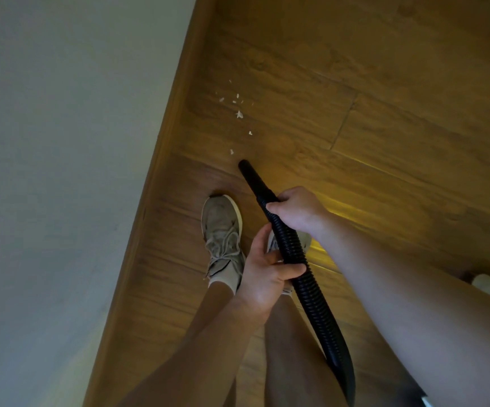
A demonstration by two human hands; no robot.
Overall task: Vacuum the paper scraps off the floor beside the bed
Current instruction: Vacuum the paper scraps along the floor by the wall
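Right hand (293, 212) and left hand (267, 268) both grasp the black vacuum hose (314, 295), its tip near the floor (384, 113). Paper scraps (239, 114) lie just beyond it, beside a pale surface (61, 142), possibly the bed.

Both hands on the black vacuum hose (311, 289): right hand (295, 212) grips where the ribbing meets the smooth nozzle (251, 177), left hand (267, 270) wraps the ribbed part lower down. Nozzle tip sits low over the wood floor (384, 127), just short of the nearest white paper scraps (239, 114). Beige sneaker (222, 227) is just left of the hose
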